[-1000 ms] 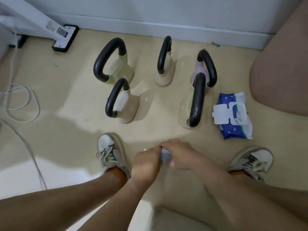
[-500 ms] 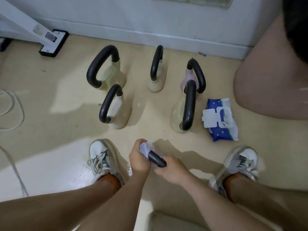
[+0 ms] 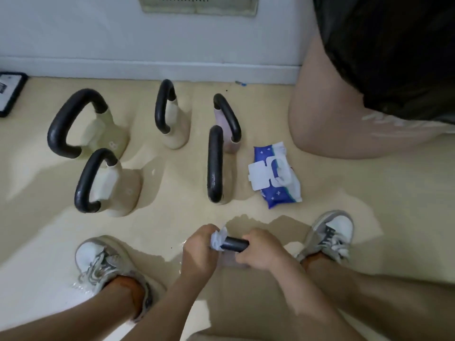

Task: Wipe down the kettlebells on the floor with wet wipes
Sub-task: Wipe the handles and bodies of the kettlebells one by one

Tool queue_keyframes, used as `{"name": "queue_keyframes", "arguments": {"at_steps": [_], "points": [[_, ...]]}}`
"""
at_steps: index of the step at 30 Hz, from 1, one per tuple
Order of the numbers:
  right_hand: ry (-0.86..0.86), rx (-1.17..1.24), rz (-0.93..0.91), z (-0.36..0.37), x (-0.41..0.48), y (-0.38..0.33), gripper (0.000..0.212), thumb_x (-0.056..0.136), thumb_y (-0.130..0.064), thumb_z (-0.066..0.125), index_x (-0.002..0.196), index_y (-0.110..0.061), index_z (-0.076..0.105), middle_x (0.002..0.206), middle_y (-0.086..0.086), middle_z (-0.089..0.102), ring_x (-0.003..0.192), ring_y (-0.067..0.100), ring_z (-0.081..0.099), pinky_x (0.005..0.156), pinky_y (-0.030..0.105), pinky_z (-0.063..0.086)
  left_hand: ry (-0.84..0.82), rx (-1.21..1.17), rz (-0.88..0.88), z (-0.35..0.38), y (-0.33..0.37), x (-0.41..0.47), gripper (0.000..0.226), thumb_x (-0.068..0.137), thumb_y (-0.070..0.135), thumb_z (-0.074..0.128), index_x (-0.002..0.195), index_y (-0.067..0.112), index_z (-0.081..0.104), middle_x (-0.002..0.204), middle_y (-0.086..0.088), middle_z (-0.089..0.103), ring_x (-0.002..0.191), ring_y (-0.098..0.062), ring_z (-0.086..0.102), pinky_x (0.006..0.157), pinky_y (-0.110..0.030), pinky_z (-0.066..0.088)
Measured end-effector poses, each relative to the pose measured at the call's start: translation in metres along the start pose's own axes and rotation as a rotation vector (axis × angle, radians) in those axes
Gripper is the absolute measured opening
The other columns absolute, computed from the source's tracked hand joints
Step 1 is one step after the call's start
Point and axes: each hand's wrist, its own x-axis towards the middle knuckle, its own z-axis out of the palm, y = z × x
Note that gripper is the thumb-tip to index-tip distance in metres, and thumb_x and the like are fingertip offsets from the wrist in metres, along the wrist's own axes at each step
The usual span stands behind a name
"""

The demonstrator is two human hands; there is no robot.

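Observation:
Between my feet I hold a kettlebell by its black handle (image 3: 235, 243). My right hand (image 3: 261, 249) grips the handle's right end. My left hand (image 3: 200, 249) grips a crumpled white wet wipe (image 3: 218, 238) wrapped round the handle's left end. The bell's pale body (image 3: 232, 262) is mostly hidden under my hands. Several more cream and pink kettlebells with black handles stand on the floor ahead, among them a big one (image 3: 81, 126) at the back left and a narrow one (image 3: 215, 166) in the middle.
A blue wet wipe pack (image 3: 278, 175) with its white flap open lies right of the kettlebells. My shoes (image 3: 103, 262) (image 3: 330, 235) flank my hands. Another person's knee (image 3: 327, 107) is at the upper right. A white wall and skirting (image 3: 147, 67) close the back.
My hands came apart along the handle, baring its black middle, and my left hand slid the wipe towards the handle's left end. The view tilted up towards the wall.

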Motion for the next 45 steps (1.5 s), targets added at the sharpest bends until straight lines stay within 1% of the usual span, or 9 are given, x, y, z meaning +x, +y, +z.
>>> {"name": "queue_keyframes", "arguments": {"at_steps": [8, 17, 20, 23, 28, 32, 39, 41, 45], "points": [[0.211, -0.214, -0.106, -0.045, 0.019, 0.022, 0.031, 0.080, -0.030, 0.064, 0.059, -0.021, 0.043, 0.075, -0.003, 0.056, 0.075, 0.021, 0.053, 0.066, 0.027, 0.033, -0.276, 0.411, 0.441, 0.008, 0.060, 0.029, 0.016, 0.081, 0.019, 0.044, 0.089, 0.009, 0.053, 0.078, -0.008, 0.064, 0.067, -0.032, 0.061, 0.054, -0.034, 0.047], [-0.199, 0.273, -0.031, -0.108, 0.047, 0.067, 0.022, 0.064, -0.007, 0.073, 0.077, -0.021, 0.062, 0.080, -0.002, 0.064, 0.076, 0.016, 0.057, 0.069, 0.028, 0.045, -0.474, 0.821, 0.315, 0.038, 0.132, 0.080, 0.025, 0.095, 0.032, 0.047, 0.115, 0.019, 0.055, 0.108, -0.005, 0.067, 0.098, -0.030, 0.064, 0.068, -0.033, 0.037], [0.022, 0.708, 0.128, -0.127, 0.056, 0.090, 0.036, 0.077, -0.001, 0.062, 0.106, -0.021, 0.058, 0.104, 0.003, 0.060, 0.090, 0.022, 0.058, 0.071, 0.034, 0.051, -0.516, 0.874, 0.328, 0.049, 0.142, 0.083, 0.018, 0.093, 0.025, 0.047, 0.106, 0.023, 0.060, 0.103, -0.003, 0.066, 0.094, -0.029, 0.064, 0.075, -0.032, 0.045], [0.252, 0.662, 0.230, -0.121, 0.083, 0.097, 0.050, 0.081, -0.003, 0.052, 0.126, -0.022, 0.041, 0.116, 0.006, 0.053, 0.098, 0.024, 0.056, 0.070, 0.034, 0.053, -0.543, 0.898, 0.331, 0.056, 0.144, 0.084, 0.020, 0.091, 0.021, 0.047, 0.105, 0.024, 0.061, 0.097, -0.005, 0.065, 0.090, -0.031, 0.063, 0.081, -0.046, 0.053], [0.463, 0.690, 0.135, -0.109, 0.114, 0.086, 0.046, 0.077, -0.015, 0.058, 0.123, -0.020, 0.053, 0.104, 0.001, 0.060, 0.091, 0.022, 0.059, 0.083, 0.035, 0.050, -0.563, 0.775, 0.410, 0.052, 0.138, 0.090, 0.021, 0.088, 0.033, 0.050, 0.104, 0.027, 0.061, 0.096, 0.001, 0.063, 0.089, -0.026, 0.063, 0.066, -0.031, 0.037], [0.450, 0.540, 0.018, -0.117, 0.134, 0.082, 0.044, 0.084, -0.004, 0.050, 0.126, -0.019, 0.049, 0.115, -0.003, 0.060, 0.105, 0.019, 0.057, 0.089, 0.034, 0.048, -0.587, 0.648, 0.433, 0.042, 0.132, 0.091, 0.008, 0.090, 0.032, 0.049, 0.082, 0.031, 0.045, 0.075, 0.005, 0.047, 0.083, -0.022, 0.058, 0.068, -0.030, 0.038], [0.404, -0.615, -0.144, -0.088, 0.159, 0.077, 0.082, 0.070, -0.043, 0.073, 0.137, -0.020, 0.031, 0.131, 0.013, 0.033, 0.116, 0.033, 0.038, 0.075, 0.039, 0.047, -0.406, 0.567, 0.608, 0.032, 0.131, 0.094, 0.014, 0.072, 0.023, 0.042, 0.059, 0.023, 0.047, 0.051, 0.005, 0.016, 0.047, -0.011, 0.024, 0.045, -0.020, 0.024], [0.518, -0.495, -0.197, -0.087, 0.161, 0.078, 0.061, 0.078, -0.047, 0.063, 0.128, -0.017, 0.042, 0.121, 0.011, 0.043, 0.108, 0.031, 0.046, 0.072, 0.038, 0.049, -0.400, 0.475, 0.623, 0.035, 0.127, 0.093, 0.011, 0.062, 0.024, 0.049, 0.052, 0.024, 0.053, 0.045, 0.005, 0.025, 0.038, -0.010, 0.028, 0.042, -0.017, 0.024], [0.776, 0.267, -0.103, -0.092, 0.148, 0.088, 0.029, 0.091, -0.030, 0.052, 0.118, -0.018, 0.049, 0.113, 0.005, 0.055, 0.094, 0.022, 0.056, 0.077, 0.032, 0.044, -0.423, 0.601, 0.494, 0.040, 0.116, 0.089, 0.018, 0.086, 0.033, 0.053, 0.099, 0.022, 0.057, 0.077, -0.001, 0.054, 0.072, -0.023, 0.055, 0.063, -0.029, 0.038]]}}
